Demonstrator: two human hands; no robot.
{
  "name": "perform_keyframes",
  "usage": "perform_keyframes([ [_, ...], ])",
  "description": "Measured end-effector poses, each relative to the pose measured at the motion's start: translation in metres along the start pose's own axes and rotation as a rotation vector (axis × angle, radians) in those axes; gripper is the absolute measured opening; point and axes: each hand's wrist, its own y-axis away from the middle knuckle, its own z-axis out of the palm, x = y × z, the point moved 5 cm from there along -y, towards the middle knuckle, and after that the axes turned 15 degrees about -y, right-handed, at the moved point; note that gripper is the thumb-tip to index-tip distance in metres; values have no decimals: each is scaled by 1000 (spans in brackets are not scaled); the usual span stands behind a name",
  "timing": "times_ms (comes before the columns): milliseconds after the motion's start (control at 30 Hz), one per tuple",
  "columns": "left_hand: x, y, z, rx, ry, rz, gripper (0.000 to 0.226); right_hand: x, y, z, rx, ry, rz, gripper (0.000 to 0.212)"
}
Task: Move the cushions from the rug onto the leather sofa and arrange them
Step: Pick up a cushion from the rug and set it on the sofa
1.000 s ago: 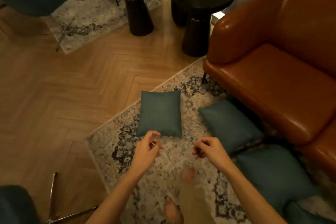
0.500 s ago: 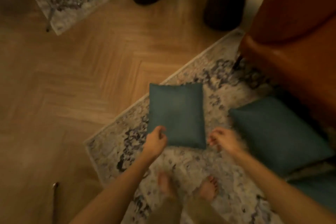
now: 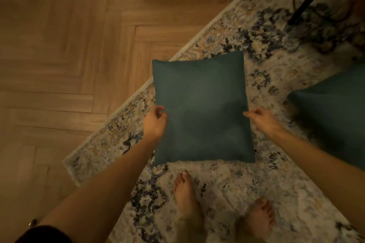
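A square teal cushion (image 3: 201, 108) lies near the corner of the patterned rug (image 3: 246, 193), right under my view. My left hand (image 3: 155, 123) rests against its left edge with the fingers curled at the seam. On the opposite side, my right hand (image 3: 260, 118) touches the cushion's right edge, fingers bent. Whether either hand has a firm grip on the fabric is unclear. A second teal cushion (image 3: 333, 112) lies on the rug at the right, cut off by the frame. Only a dark sofa leg (image 3: 306, 4) shows at the top right; the leather seat is out of view.
Herringbone wood floor (image 3: 69, 55) fills the left half. My bare feet (image 3: 185, 195) stand on the rug just below the cushion. A dark cable loops beside the sofa leg at the top right. A metal chair foot (image 3: 32, 223) pokes in at the bottom left.
My head has tilted down and closer, so the sofa and side tables left the view. Both hands moved from in front of the cushion to its left and right edges.
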Motion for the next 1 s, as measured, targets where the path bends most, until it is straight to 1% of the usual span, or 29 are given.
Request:
perform_keyframes([
  [67, -14, -23, 4, 60, 21, -54, 12, -1, -24, 6, 46, -44, 3, 34],
  [100, -22, -37, 7, 78, 32, -77, 15, 0, -40, 10, 59, -78, 12, 49],
  [133, -31, -52, 14, 80, 43, -98, 23, 7, -58, 12, 71, -97, 20, 68],
  [167, -37, -64, 17, 61, 45, -133, 36, 11, -72, 12, 85, -109, 35, 87],
  [200, -46, -76, 24, 44, 53, -163, 49, 18, -84, 14, 81, -124, 44, 101],
  [267, -54, -92, 33, 10, 93, -200, 70, 24, -102, 20, 73, -207, 71, 124],
  [333, -52, -100, 41, -25, 160, -207, 76, 26, -109, 27, 81, -269, 89, 139],
  [467, -40, -105, 58, -111, 334, -194, 79, 39, -114, 40, 63, -301, 95, 139],
  [533, -41, -104, 62, -138, 369, -213, 91, 34, -106, 44, 63, -287, 74, 131],
  [633, -51, -107, 65, -153, 394, -242, 116, 25, -95, 42, 70, -249, 52, 124],
  [667, -53, -106, 64, -153, 385, -242, 120, 23, -90, 42, 59, -238, 31, 120],
  [733, -52, -98, 59, -138, 372, -245, 115, 17, -81, 41, 36, -228, -4, 103],
  [800, -45, -81, 52, -102, 366, -218, 99, 14, -69, 37, 38, -232, -14, 88],
  [833, -42, -72, 48, -90, 370, -208, 93, 12, -61, 35, 43, -226, -21, 86],
  [933, -25, -41, 31, -57, 365, -181, 86, -2, -29, 18, 72, -184, -23, 98],
  [1000, -10, -17, 10, -46, 395, -194, 77, -16, -2, 1, 109, -195, -32, 98],
])
